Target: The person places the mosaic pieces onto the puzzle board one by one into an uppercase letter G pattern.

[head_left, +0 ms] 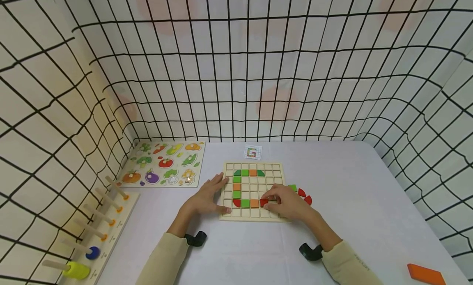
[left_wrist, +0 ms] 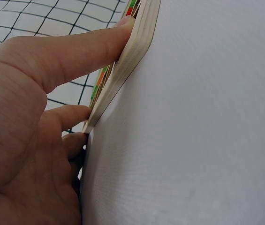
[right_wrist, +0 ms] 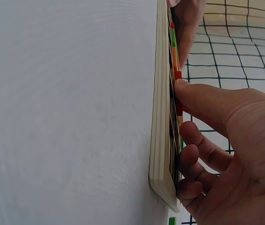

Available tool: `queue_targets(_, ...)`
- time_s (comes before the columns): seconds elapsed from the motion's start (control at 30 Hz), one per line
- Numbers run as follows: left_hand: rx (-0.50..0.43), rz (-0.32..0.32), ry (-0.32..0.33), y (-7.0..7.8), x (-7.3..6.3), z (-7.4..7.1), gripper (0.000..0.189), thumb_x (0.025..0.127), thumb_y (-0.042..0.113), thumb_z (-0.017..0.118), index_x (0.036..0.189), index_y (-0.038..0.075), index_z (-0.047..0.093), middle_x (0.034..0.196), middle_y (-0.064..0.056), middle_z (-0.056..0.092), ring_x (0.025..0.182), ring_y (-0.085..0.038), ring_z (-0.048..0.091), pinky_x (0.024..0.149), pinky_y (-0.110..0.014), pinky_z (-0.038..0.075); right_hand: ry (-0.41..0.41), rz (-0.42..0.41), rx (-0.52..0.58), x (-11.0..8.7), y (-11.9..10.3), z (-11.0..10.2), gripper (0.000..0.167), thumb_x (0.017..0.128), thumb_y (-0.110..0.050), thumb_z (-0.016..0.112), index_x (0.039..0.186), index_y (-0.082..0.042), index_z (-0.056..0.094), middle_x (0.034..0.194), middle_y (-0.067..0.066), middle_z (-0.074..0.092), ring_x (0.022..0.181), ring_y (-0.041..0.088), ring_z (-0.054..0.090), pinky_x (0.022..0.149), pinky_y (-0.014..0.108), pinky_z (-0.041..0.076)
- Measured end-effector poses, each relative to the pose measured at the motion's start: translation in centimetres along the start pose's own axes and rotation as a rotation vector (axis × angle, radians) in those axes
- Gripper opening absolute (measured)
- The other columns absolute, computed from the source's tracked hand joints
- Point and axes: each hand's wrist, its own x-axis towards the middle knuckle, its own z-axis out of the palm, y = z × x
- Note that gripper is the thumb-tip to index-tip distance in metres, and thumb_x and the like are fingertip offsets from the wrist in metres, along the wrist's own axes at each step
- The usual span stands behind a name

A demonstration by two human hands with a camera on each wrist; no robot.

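Observation:
A wooden grid board (head_left: 255, 213) lies on the table, with green, orange, dark green and red tiles set in a C-like outline. My left hand (head_left: 205, 196) rests along the board's left edge, thumb and fingers spread and touching the rim. At the lower right end of the outline, my right hand (head_left: 287, 201) pinches a red tile (head_left: 263, 203) by thumb and fingertips, beside an orange tile (head_left: 254, 203). In the right wrist view the thumb is on the red tile (right_wrist: 178, 110), low over the board. The other fingers are curled near the board's edge.
Loose red tiles (head_left: 308, 200) and a green tile (head_left: 292, 187) lie right of the board. Behind it is a small pattern card (head_left: 253, 152). A vegetable puzzle (head_left: 162, 166) and a peg board (head_left: 117, 222) stand left. An orange block (head_left: 426, 274) lies front right. Black netting surrounds the table.

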Motion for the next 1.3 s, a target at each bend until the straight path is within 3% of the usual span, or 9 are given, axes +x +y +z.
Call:
queue_targets(0.5,-0.009,-0.008,0.003,0.1,0.0,0.1,0.109,0.076,0.048,0.085,0.164,0.019,0.028,0.175,-0.002,0.009,0.163,-0.025,0.007,0.132,-0.051,0.01,0.007,-0.007,-0.027,0.1,0.1,0.3,0.022,0.09,-0.028,0.078,0.112,-0.026,0.079,0.09,-0.012,0.06,0.076,0.011,0.053,0.065,0.024,0.047)
queue_targets(0.67,-0.001,-0.008,0.005,0.0,0.1,0.2,0.109,0.076,0.048,0.085,0.164,0.019,0.029,0.175,-0.002,0.01,0.163,-0.024,0.007,0.132,-0.051,0.01,0.008,-0.023,0.034,-0.1,0.3,0.0,0.021,0.091,-0.026,0.079,0.111,-0.023,0.079,0.091,-0.009,0.062,0.077,0.012,0.054,0.065,0.023,0.048)
queue_targets(0.8,0.003,-0.007,0.002,0.0,0.1,0.2,0.109,0.076,0.048,0.085,0.165,0.019,0.028,0.175,-0.002,0.009,0.163,-0.024,0.006,0.132,-0.051,0.01,0.028,-0.009,0.072,-0.2,0.6,-0.7,0.02,0.09,-0.022,0.08,0.111,-0.02,0.079,0.09,-0.007,0.062,0.075,0.014,0.054,0.063,0.024,0.046)
queue_targets(1.07,0.01,-0.005,0.009,0.0,0.1,0.2,0.109,0.076,0.048,0.086,0.164,0.018,0.029,0.175,-0.003,0.011,0.163,-0.025,0.008,0.132,-0.052,0.012,0.106,0.027,0.048,-0.8,2.1,-2.6,0.02,0.09,-0.019,0.079,0.11,-0.016,0.079,0.089,-0.004,0.061,0.075,0.013,0.05,0.061,0.023,0.042)
queue_targets(1.3,0.008,-0.003,0.008,0.1,0.1,0.2,0.11,0.076,0.049,0.086,0.164,0.017,0.029,0.175,-0.004,0.011,0.163,-0.026,0.008,0.132,-0.052,0.011,0.157,0.084,0.029,-1.4,4.0,-4.0,0.029,0.088,-0.017,0.081,0.116,-0.011,0.077,0.097,0.005,0.063,0.075,0.016,0.049,0.062,0.024,0.042)
